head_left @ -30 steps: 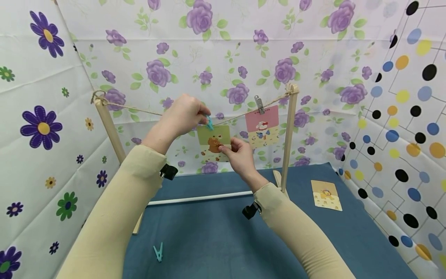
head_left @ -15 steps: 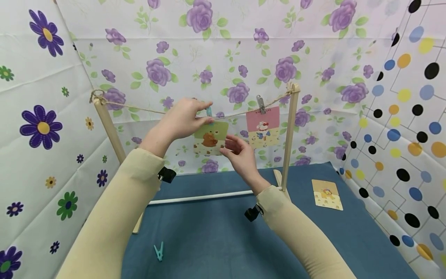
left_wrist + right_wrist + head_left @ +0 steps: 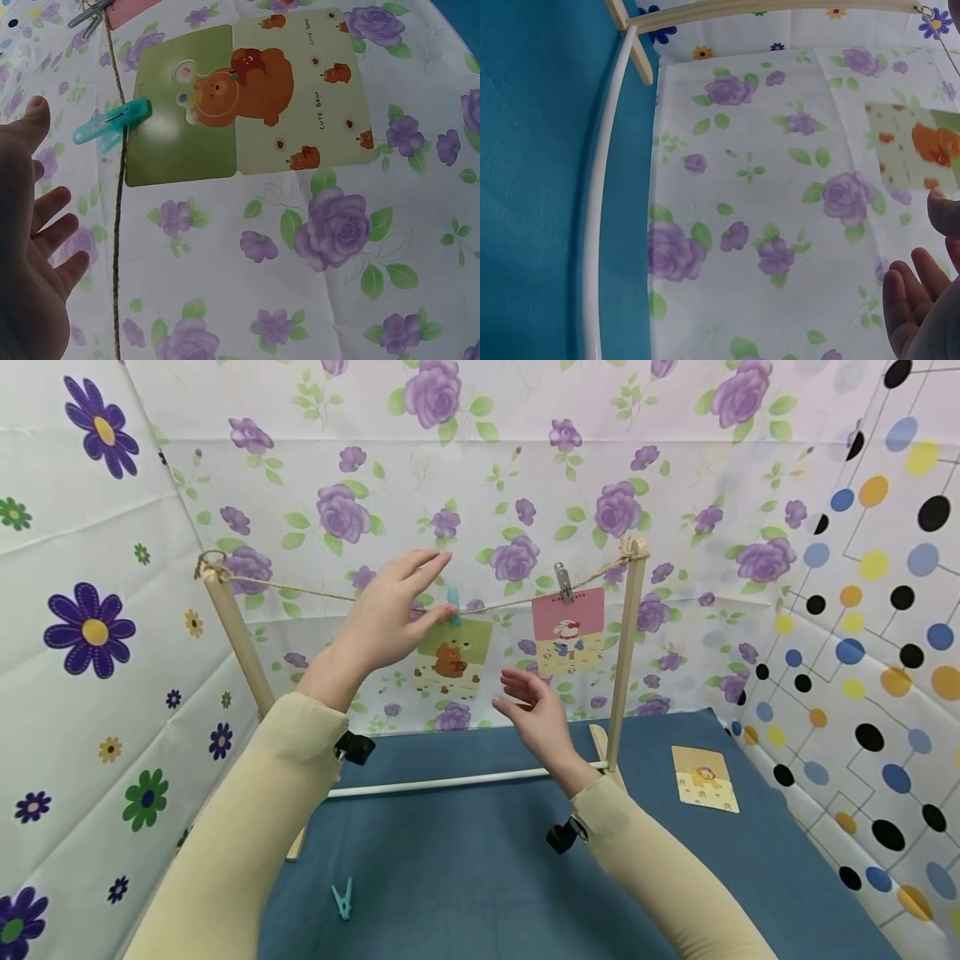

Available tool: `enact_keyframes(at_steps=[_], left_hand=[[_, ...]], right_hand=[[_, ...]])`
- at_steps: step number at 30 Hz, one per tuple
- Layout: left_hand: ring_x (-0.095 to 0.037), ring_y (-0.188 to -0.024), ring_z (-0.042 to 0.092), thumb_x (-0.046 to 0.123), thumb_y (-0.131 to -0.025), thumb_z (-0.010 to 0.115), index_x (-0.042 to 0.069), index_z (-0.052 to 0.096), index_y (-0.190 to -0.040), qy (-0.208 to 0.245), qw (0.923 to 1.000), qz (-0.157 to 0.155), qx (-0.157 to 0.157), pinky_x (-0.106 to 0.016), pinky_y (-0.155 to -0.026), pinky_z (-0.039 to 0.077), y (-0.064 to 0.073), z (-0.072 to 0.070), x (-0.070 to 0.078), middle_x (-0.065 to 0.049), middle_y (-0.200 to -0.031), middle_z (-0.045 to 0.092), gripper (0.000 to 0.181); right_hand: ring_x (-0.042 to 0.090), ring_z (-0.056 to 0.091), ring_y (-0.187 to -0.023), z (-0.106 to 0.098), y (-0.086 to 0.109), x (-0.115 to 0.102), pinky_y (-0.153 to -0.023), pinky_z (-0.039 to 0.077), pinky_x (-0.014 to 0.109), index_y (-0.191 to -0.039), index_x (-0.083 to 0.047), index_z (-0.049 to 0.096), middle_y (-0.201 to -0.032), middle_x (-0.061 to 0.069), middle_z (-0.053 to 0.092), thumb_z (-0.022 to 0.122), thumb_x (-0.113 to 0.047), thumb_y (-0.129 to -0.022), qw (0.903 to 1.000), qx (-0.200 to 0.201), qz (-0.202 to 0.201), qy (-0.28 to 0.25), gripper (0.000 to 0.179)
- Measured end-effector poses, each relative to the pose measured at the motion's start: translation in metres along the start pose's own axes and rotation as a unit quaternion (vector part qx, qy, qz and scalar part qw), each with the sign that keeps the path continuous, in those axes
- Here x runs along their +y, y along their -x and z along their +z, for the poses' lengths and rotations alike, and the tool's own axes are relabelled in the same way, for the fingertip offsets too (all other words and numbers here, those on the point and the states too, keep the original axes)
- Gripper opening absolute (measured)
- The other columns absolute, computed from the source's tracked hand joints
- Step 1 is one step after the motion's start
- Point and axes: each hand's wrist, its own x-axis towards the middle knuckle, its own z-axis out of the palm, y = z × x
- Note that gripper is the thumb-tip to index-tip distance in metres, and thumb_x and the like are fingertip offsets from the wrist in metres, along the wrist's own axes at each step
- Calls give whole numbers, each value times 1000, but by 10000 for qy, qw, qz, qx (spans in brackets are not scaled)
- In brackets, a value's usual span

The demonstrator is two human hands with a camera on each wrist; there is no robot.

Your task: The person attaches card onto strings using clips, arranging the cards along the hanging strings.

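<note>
Head view: a turquoise clothespin pins the bear card to twine strung near the desk's far edge. The left hand, fingers spread, is beside the clothespin; the right hand, fingers loosely parted, seems clear of the card.

A person's right hand, fingers loosely curved, is near a card bearing an orange-brown figure — a floral backdrop behind, a white rod above the blue worktop at frame left.
</note>
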Motion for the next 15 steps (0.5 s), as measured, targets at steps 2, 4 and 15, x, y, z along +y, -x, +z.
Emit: enact_keyframes(at_steps=[2, 4, 15], left_hand=[[-34, -156, 36, 34, -106, 72, 11, 41, -166, 27, 9999, 67, 123, -51, -128, 29, 2, 1, -1, -16, -166, 43, 72], [-35, -156, 35, 34, -106, 72, 11, 42, -166, 46, 9997, 96, 201, -52, -128, 28, 3, 2, -2, -17, -166, 43, 71], [-34, -158, 32, 38, -107, 70, 13, 45, -165, 22, 9994, 56, 330, -58, -128, 26, 13, 5, -5, -15, -167, 42, 68]], right_hand=[[30, 63, -132, -3, 1, 3, -109, 53, 50, -142, -17, 68, -141, 5, 68, 79, -14, -100, 10000, 27, 0, 22, 43], [27, 64, -130, -5, 3, 5, -108, 53, 50, -141, -17, 69, -140, 5, 69, 80, -15, -100, 10000, 32, -1, 51, 42], [29, 67, -127, -13, 8, 12, -106, 55, 50, -137, -14, 72, -136, 4, 71, 79, -15, -100, 9996, 17, 25, 287, 37]])
